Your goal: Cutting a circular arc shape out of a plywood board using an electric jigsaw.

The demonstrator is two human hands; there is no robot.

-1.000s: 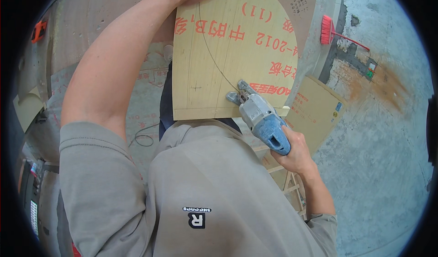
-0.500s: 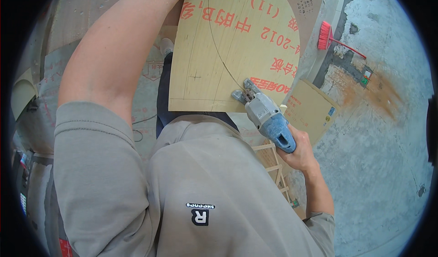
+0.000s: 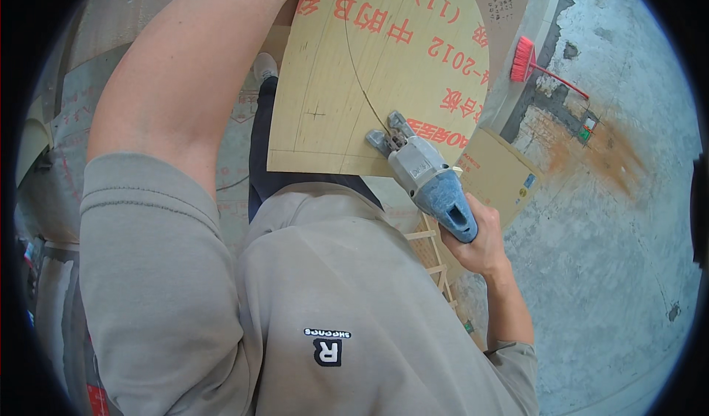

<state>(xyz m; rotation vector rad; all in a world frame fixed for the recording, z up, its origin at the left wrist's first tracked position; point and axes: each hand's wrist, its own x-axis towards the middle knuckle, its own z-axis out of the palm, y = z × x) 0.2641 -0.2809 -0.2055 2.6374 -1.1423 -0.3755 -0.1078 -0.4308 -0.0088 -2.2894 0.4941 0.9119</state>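
Note:
My right hand [image 3: 481, 240] grips the rear end of a jigsaw [image 3: 421, 166], its body grey metal in front and blue behind. The jigsaw's forked metal shoe rests on a pale yellow wooden board [image 3: 314, 143] near its lower right part. Red printing, thin pencil lines and a small cross mark the board, whose right side is rounded. A dark curved line runs from the top edge down to the shoe; the blade itself I cannot make out. My left forearm [image 3: 170, 84] reaches up across the board's upper left corner, and the hand lies beyond the top edge of the picture.
Beneath the board's right side lies another printed sheet [image 3: 498, 172]. A slatted wooden frame [image 3: 428, 257] stands below the jigsaw. On the grey concrete floor [image 3: 591, 283] to the right, a red broom [image 3: 523, 58] lies near a rust-brown stain. A thin cable [image 3: 235, 184] shows at left.
Board, jigsaw and floor have all shifted slightly upward in the picture. Against the board, the jigsaw sits a little further up and left along the curved line. My right hand keeps its grip.

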